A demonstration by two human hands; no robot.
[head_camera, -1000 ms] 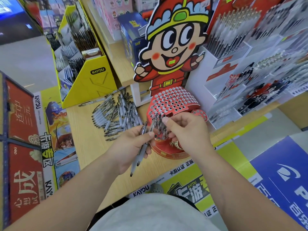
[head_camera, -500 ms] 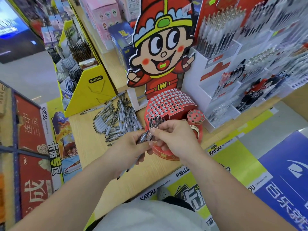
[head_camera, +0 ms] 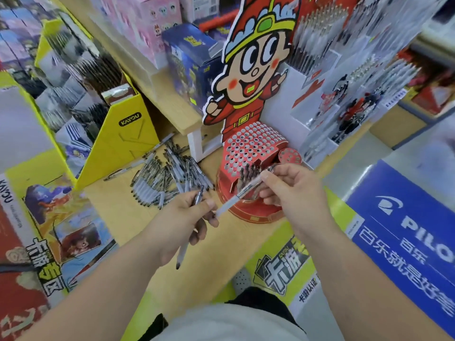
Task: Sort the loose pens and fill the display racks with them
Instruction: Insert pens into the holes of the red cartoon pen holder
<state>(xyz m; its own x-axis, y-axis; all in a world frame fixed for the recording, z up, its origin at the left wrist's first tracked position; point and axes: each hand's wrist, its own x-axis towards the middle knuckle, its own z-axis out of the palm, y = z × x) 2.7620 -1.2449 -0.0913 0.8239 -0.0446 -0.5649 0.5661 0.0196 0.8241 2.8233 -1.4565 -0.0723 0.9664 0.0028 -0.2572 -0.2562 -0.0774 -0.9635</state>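
A red round display rack [head_camera: 248, 148] full of holes stands on the wooden counter under a cartoon figure cut-out [head_camera: 253, 62]. A few dark-capped pens [head_camera: 251, 172] stand in its near holes. My left hand [head_camera: 182, 220] grips a small bunch of white pens [head_camera: 183, 252], tips pointing down. My right hand [head_camera: 293, 188] pinches a single white pen [head_camera: 240, 194] that slants from the rack down toward my left thumb. A heap of loose pens [head_camera: 170, 175] lies on the counter to the left of the rack.
A yellow cardboard display box [head_camera: 123, 143] stands at the left of the heap. A raised wooden shelf [head_camera: 170, 99] with boxes runs behind it. White tiered pen racks [head_camera: 344, 94] fill the right side. The counter's front edge carries printed banners [head_camera: 283, 264].
My right hand has drawn one pen out of the bunch and lifted it to the right, toward the rack's front. The camera view has shifted and tilted.
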